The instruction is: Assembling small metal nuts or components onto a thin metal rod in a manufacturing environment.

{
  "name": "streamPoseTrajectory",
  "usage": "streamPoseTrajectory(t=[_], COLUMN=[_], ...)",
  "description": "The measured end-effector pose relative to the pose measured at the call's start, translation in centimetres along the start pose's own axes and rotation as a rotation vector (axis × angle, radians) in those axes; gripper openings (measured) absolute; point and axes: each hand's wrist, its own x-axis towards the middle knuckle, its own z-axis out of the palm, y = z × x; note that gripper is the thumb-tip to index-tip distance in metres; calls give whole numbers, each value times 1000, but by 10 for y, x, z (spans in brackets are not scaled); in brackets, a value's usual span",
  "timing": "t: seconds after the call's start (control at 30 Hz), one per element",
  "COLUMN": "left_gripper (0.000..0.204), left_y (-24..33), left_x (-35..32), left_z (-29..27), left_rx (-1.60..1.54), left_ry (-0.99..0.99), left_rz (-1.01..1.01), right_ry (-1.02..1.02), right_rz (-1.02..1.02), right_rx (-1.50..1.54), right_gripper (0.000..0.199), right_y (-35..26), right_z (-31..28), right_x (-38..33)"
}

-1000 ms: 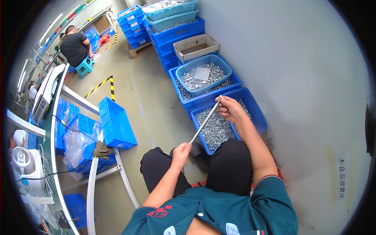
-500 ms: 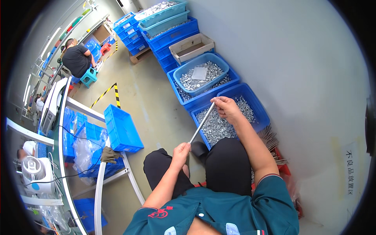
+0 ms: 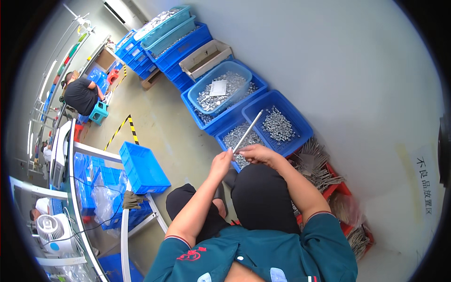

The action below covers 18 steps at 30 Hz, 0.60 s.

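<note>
A thin silver metal rod (image 3: 250, 128) slants up and away from my left hand (image 3: 222, 164), which is closed around its near end. My right hand (image 3: 257, 154) is beside that end, fingers pinched together close to the rod. Whatever the right fingers hold is too small or hidden to make out. Beneath the rod sits a blue divided bin (image 3: 306, 136). Its right compartment has loose metal nuts (image 3: 279, 126), and its left one holds small silver metal parts (image 3: 243, 135).
Beyond the bin, a light-blue basket (image 3: 244, 89) of metal parts rests in another blue crate (image 3: 191, 104). Red bins (image 3: 342, 188) with long metal rods stand at my right. An empty-looking blue crate (image 3: 145, 167) is at left, near a white frame (image 3: 125, 235). A seated person (image 3: 81, 95) is far off.
My right hand has come down from the rod's far end to its near end, beside my left hand. The rod's far end now stands free. The view has shifted, showing the bin's divider.
</note>
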Motion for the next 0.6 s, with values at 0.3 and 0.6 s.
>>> streamPoseTrajectory(t=[0.3,0.6], left_gripper=[70,50], left_y=[34,8], left_x=[25,-59], left_z=[35,-47], left_rx=[324,13], left_ry=[-81,-227], left_rz=[-114,-316], right_ry=[29,266], right_rz=[82,26], right_rx=[494,1014], right_gripper=[20,27], right_y=[23,27], right_z=[-26,-97], right_x=[26,44])
